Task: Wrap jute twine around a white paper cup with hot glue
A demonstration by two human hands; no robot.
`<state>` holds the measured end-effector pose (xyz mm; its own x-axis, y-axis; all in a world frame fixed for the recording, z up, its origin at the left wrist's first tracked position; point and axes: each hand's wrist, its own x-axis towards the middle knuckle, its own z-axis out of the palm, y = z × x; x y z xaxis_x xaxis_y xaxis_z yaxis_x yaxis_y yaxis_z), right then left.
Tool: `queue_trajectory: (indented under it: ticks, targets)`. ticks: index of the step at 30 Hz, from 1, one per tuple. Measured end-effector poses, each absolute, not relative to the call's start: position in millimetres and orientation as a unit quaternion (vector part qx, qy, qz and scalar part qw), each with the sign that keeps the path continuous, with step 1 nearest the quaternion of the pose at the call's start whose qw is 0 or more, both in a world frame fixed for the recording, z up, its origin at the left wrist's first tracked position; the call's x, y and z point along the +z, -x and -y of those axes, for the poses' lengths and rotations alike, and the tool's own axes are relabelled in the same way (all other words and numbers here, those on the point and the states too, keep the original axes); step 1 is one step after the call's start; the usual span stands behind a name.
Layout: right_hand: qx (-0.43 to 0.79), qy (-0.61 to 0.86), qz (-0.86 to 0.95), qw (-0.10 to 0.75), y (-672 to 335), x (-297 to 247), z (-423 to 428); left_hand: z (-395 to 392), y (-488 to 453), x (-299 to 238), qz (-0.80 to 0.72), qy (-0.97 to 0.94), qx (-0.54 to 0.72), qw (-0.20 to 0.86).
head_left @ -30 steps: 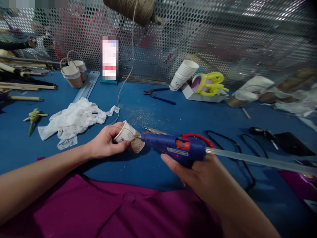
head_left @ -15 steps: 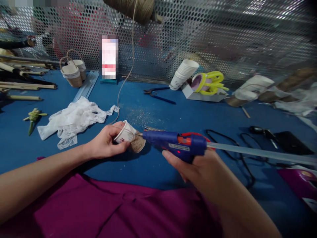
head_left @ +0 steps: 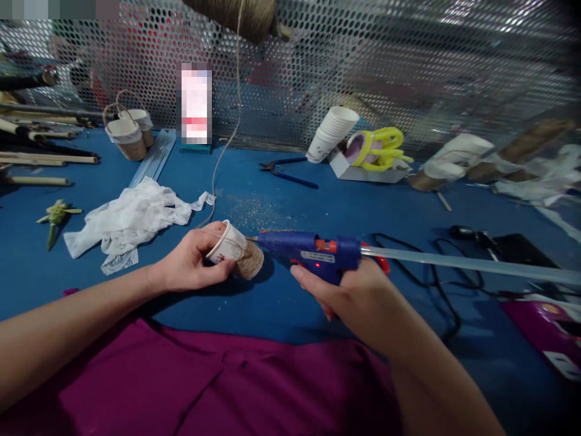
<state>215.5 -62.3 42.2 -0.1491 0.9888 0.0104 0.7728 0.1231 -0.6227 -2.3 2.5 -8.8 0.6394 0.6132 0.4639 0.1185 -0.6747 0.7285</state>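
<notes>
My left hand [head_left: 197,260] grips a white paper cup [head_left: 230,241], tilted on its side with its mouth to the upper left. Brown twine [head_left: 250,261] is wound around the cup's lower part. A loose strand [head_left: 219,158] runs from the cup up to a twine spool [head_left: 236,17] at the top. My right hand [head_left: 347,290] is closed around the handle of a blue hot glue gun [head_left: 313,249], whose nozzle is at the cup's side by the edge of the winding. A clear glue stick [head_left: 454,261] sticks out of the gun's back.
White lace [head_left: 129,221] lies left of the cup. Pliers [head_left: 290,172], stacked paper cups [head_left: 332,134] and a small box [head_left: 367,166] with yellow-handled scissors [head_left: 384,148] stand behind. Two twine-wrapped baskets [head_left: 127,136] are back left. A black cable [head_left: 447,303] lies at right.
The glue gun's nozzle has shifted slightly along the cup's side, and my right hand has moved a little left with it. The whole view has also shifted slightly. Both grips stay the same.
</notes>
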Motion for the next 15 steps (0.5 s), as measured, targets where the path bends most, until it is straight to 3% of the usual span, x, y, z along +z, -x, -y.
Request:
queue_trajectory:
  ticks: [15]
  targets:
    - [0.297, 0.639, 0.673, 0.226, -214.4, 43.4, 63.0, -3.9, 2.1, -9.7, -0.198, -0.844, 0.378, 0.324]
